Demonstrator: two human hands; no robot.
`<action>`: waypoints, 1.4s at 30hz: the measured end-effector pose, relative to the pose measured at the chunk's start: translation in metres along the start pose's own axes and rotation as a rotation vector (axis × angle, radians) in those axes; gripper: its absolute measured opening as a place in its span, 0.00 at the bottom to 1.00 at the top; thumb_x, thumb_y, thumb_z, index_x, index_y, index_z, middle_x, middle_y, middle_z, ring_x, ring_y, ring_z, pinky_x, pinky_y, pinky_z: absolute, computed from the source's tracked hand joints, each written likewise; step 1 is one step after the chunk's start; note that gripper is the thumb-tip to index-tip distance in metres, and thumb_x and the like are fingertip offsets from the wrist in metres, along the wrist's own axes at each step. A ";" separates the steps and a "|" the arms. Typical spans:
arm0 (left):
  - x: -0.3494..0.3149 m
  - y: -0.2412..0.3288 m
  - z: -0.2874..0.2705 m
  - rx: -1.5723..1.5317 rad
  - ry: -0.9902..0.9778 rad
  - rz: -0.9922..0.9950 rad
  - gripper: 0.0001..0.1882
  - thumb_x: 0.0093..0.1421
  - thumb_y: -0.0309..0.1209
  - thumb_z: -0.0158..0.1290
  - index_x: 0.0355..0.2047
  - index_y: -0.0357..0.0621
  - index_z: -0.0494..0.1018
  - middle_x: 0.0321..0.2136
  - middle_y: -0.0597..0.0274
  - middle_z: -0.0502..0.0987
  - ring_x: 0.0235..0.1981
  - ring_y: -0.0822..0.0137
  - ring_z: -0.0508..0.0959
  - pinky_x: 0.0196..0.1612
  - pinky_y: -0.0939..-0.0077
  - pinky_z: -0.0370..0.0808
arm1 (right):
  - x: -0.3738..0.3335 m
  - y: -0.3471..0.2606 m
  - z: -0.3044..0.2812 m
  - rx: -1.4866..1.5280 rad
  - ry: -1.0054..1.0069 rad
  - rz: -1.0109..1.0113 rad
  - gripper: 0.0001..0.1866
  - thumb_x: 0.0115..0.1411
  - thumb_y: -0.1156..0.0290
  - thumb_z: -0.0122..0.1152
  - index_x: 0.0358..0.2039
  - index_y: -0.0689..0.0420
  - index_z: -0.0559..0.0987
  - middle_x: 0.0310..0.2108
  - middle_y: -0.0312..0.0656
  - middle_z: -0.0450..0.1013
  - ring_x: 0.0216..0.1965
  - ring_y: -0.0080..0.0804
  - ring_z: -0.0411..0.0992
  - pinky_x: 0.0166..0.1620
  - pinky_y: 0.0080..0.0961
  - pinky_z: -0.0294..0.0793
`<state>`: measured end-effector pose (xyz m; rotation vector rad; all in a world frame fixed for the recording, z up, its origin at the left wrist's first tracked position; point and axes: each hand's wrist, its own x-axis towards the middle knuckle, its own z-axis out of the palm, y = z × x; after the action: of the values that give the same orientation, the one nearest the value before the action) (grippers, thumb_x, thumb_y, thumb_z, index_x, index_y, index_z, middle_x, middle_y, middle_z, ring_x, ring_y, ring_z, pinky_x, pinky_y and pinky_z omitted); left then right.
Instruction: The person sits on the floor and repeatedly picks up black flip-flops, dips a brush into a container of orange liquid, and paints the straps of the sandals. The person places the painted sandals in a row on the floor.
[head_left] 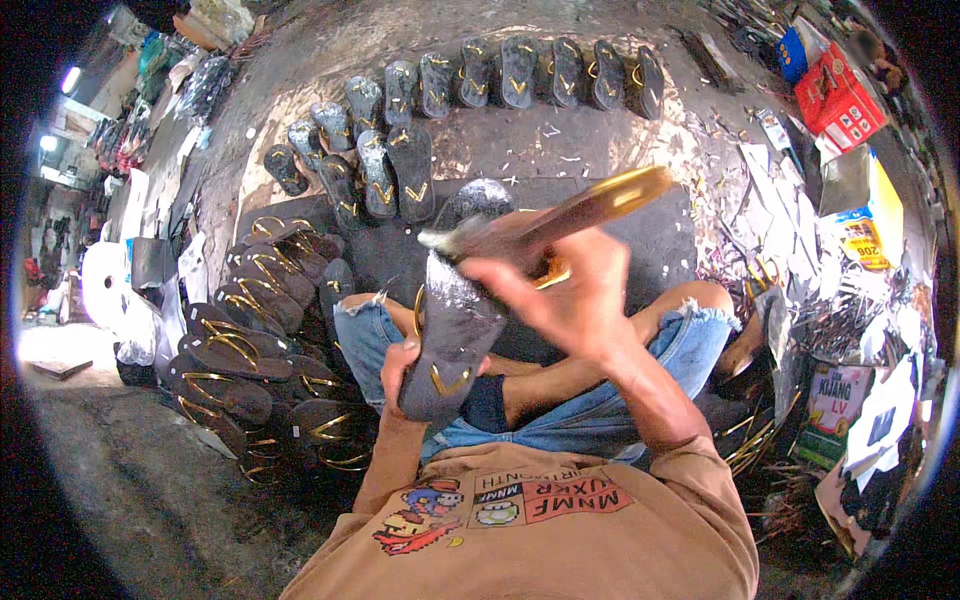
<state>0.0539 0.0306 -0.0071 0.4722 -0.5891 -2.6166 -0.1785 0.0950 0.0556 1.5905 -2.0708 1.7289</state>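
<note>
My left hand (402, 372) is closed around the heel end of a dark sandal sole (447, 335), tilted up over my lap. A gold V-shaped strap piece shows near its lower end, and wet white glue is smeared over its upper part. In my right hand (585, 290) is a brush (600, 203) with a long worn handle, its whitened bristles at the sole's left edge; the hand and brush are slightly blurred. Just beyond lies another glue-coated sole (478, 200), partly hidden by the brush. More soles (409, 170) with gold V pieces stand nearby.
Soles (517, 72) form an arc along the far side of a dark mat (640, 225). Sandals with gold straps (235, 345) are piled at my left. To the right are a red box (840, 95), a yellow carton (880, 205), a tin (835, 410) and scraps.
</note>
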 end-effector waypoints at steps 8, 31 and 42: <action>0.035 -0.002 0.003 0.178 0.205 0.217 0.32 0.69 0.48 0.47 0.66 0.41 0.63 0.55 0.46 0.75 0.51 0.51 0.80 0.53 0.55 0.81 | -0.018 -0.003 -0.007 0.071 -0.254 -0.122 0.09 0.55 0.68 0.74 0.34 0.58 0.87 0.35 0.40 0.83 0.32 0.22 0.78 0.36 0.24 0.77; 0.073 -0.003 0.028 -0.130 0.147 0.248 0.24 0.73 0.45 0.45 0.60 0.42 0.71 0.50 0.50 0.80 0.43 0.59 0.83 0.49 0.62 0.83 | -0.062 -0.005 0.019 0.346 -0.023 0.474 0.12 0.55 0.67 0.72 0.39 0.55 0.86 0.30 0.41 0.81 0.31 0.42 0.79 0.34 0.35 0.79; 0.078 0.001 0.009 -0.109 0.048 0.165 0.26 0.72 0.40 0.44 0.67 0.43 0.62 0.58 0.55 0.74 0.56 0.60 0.76 0.61 0.57 0.74 | -0.022 -0.003 0.014 0.033 -0.004 0.145 0.13 0.49 0.61 0.75 0.26 0.55 0.81 0.25 0.40 0.78 0.27 0.31 0.77 0.28 0.32 0.74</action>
<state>-0.0156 -0.0034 -0.0173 0.4317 -0.4475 -2.4582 -0.1583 0.1003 0.0394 1.4868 -2.2228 1.8133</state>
